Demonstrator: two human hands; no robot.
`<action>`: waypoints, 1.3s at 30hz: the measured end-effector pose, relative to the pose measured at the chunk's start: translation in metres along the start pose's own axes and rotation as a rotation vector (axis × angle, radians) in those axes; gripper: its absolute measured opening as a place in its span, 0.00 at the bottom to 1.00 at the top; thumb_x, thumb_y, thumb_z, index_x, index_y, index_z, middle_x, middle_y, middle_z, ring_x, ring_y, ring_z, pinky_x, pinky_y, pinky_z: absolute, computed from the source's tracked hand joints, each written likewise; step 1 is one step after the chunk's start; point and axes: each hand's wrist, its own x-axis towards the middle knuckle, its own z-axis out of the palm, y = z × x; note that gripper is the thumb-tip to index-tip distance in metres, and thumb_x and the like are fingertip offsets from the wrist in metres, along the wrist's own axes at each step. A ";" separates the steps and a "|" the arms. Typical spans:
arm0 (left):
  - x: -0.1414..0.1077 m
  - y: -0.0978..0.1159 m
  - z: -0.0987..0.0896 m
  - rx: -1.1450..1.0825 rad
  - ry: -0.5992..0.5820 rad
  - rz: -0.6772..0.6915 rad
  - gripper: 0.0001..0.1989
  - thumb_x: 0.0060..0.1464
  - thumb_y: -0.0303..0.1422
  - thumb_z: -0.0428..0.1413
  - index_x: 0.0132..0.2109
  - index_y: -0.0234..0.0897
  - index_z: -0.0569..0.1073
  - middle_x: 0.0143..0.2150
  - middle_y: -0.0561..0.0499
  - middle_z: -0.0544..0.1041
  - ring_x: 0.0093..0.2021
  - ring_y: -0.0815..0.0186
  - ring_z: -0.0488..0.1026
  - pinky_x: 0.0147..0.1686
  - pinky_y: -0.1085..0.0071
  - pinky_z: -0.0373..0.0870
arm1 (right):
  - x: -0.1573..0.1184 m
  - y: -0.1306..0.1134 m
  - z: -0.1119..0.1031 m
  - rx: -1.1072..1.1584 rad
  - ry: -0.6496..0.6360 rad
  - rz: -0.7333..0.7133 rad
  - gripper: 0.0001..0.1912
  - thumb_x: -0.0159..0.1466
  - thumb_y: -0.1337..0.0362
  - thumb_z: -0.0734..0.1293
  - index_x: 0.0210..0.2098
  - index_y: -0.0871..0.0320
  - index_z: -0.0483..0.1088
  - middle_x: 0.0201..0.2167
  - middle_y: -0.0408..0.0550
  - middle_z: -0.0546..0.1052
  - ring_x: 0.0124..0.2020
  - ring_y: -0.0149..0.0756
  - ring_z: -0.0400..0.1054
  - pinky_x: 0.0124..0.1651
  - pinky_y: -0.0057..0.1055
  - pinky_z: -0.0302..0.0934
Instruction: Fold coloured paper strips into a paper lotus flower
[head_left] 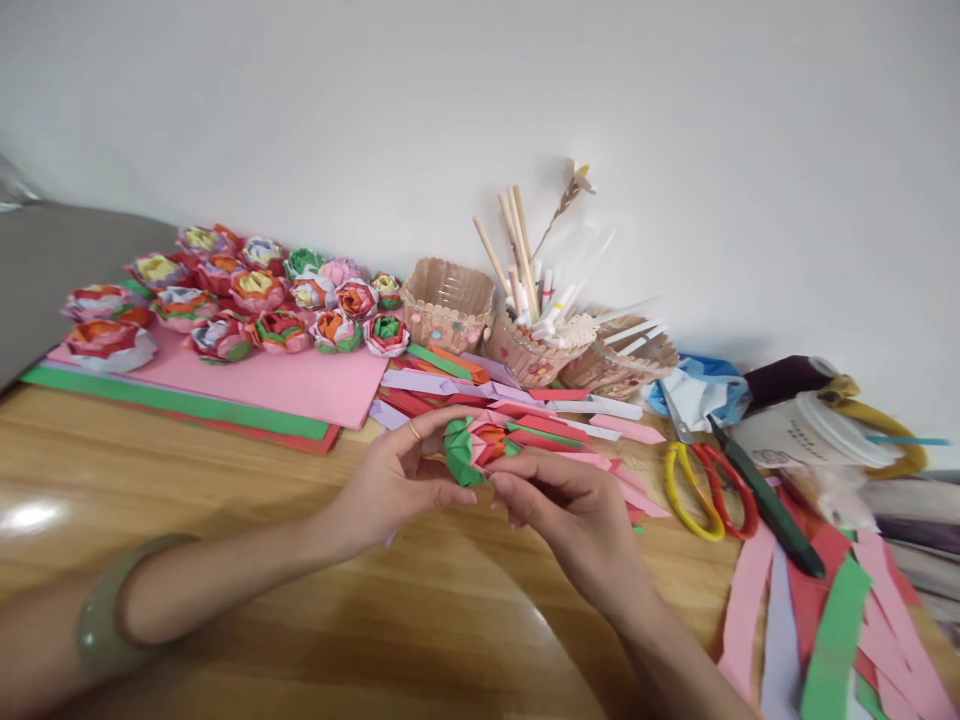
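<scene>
Between both hands, above the wooden table, is a small folded paper flower with green, pink and orange petals. My left hand wears a ring and holds the flower from its left side, fingers behind and thumb below. The thumb and fingers of my right hand pinch the flower's lower right edge. Just behind the hands lie folded paper strips in red, lilac, white, pink and green. Many finished-looking paper flowers stand at the back left, partly on pink paper sheets.
Decorated baskets stand along the wall, some with sticks and pens. To the right lie yellow-handled scissors, red-handled scissors, a dark green tool, a lidded cup and uncut-looking long paper strips.
</scene>
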 end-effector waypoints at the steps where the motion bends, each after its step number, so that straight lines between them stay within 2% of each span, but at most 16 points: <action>1: 0.000 0.000 0.000 -0.001 -0.009 0.005 0.29 0.34 0.25 0.68 0.48 0.42 0.74 0.46 0.47 0.77 0.41 0.61 0.75 0.37 0.69 0.73 | 0.000 0.000 0.000 0.021 -0.004 0.019 0.09 0.59 0.61 0.68 0.28 0.58 0.77 0.19 0.43 0.73 0.19 0.27 0.62 0.20 0.23 0.58; 7: 0.000 0.002 -0.001 -0.007 -0.033 0.011 0.29 0.34 0.22 0.67 0.47 0.45 0.75 0.43 0.50 0.79 0.39 0.64 0.74 0.36 0.72 0.73 | 0.001 -0.001 0.000 0.167 -0.037 0.098 0.07 0.56 0.61 0.70 0.25 0.58 0.75 0.17 0.40 0.70 0.18 0.25 0.59 0.20 0.21 0.57; 12: -0.001 0.003 -0.001 -0.023 -0.094 0.044 0.29 0.36 0.19 0.66 0.47 0.49 0.75 0.46 0.53 0.78 0.41 0.67 0.74 0.38 0.76 0.73 | 0.001 -0.001 -0.001 0.183 -0.061 0.116 0.07 0.58 0.61 0.69 0.26 0.58 0.73 0.19 0.40 0.70 0.19 0.25 0.60 0.22 0.22 0.57; 15: -0.002 0.003 -0.002 -0.027 -0.100 0.037 0.30 0.36 0.19 0.66 0.48 0.49 0.75 0.48 0.53 0.77 0.42 0.66 0.74 0.38 0.76 0.73 | -0.001 -0.002 -0.002 0.102 -0.075 0.070 0.08 0.60 0.62 0.67 0.26 0.58 0.72 0.19 0.40 0.70 0.20 0.26 0.61 0.23 0.22 0.57; 18: -0.001 0.002 -0.003 -0.013 -0.097 0.038 0.29 0.36 0.19 0.66 0.48 0.46 0.74 0.49 0.51 0.77 0.44 0.65 0.74 0.40 0.74 0.73 | -0.003 -0.002 -0.001 -0.036 -0.029 0.018 0.09 0.60 0.63 0.66 0.25 0.59 0.72 0.19 0.41 0.70 0.20 0.27 0.60 0.22 0.24 0.54; 22: 0.000 0.001 -0.004 0.010 -0.131 0.075 0.30 0.38 0.19 0.65 0.49 0.46 0.74 0.49 0.51 0.77 0.46 0.63 0.74 0.42 0.72 0.73 | -0.002 -0.002 0.000 -0.107 -0.018 0.011 0.07 0.59 0.64 0.67 0.26 0.59 0.73 0.20 0.42 0.71 0.20 0.27 0.59 0.22 0.24 0.52; 28: 0.001 0.006 -0.007 0.060 -0.213 0.076 0.31 0.37 0.20 0.66 0.49 0.52 0.74 0.50 0.55 0.76 0.46 0.65 0.74 0.42 0.74 0.73 | 0.000 -0.005 -0.008 -0.021 -0.157 0.050 0.09 0.60 0.62 0.66 0.26 0.59 0.73 0.20 0.41 0.71 0.18 0.26 0.58 0.20 0.24 0.51; 32: 0.002 0.007 -0.010 0.112 -0.223 0.043 0.30 0.38 0.21 0.66 0.49 0.52 0.73 0.53 0.54 0.74 0.44 0.65 0.75 0.42 0.72 0.73 | -0.003 -0.006 -0.010 -0.187 -0.172 -0.059 0.09 0.63 0.66 0.62 0.29 0.59 0.72 0.23 0.42 0.71 0.20 0.26 0.60 0.23 0.24 0.54; 35: 0.003 0.009 -0.011 0.149 -0.229 0.044 0.30 0.38 0.22 0.66 0.50 0.48 0.73 0.52 0.51 0.74 0.46 0.63 0.74 0.44 0.71 0.73 | -0.006 -0.004 -0.010 -0.343 -0.136 -0.178 0.08 0.63 0.69 0.62 0.30 0.58 0.72 0.24 0.42 0.73 0.23 0.27 0.62 0.26 0.24 0.55; 39: 0.005 0.011 -0.009 0.196 -0.175 0.001 0.30 0.35 0.23 0.67 0.48 0.44 0.74 0.50 0.49 0.76 0.45 0.62 0.75 0.43 0.68 0.74 | -0.007 -0.001 -0.008 -0.370 -0.101 -0.214 0.07 0.60 0.71 0.64 0.28 0.58 0.73 0.23 0.42 0.74 0.22 0.27 0.63 0.25 0.24 0.55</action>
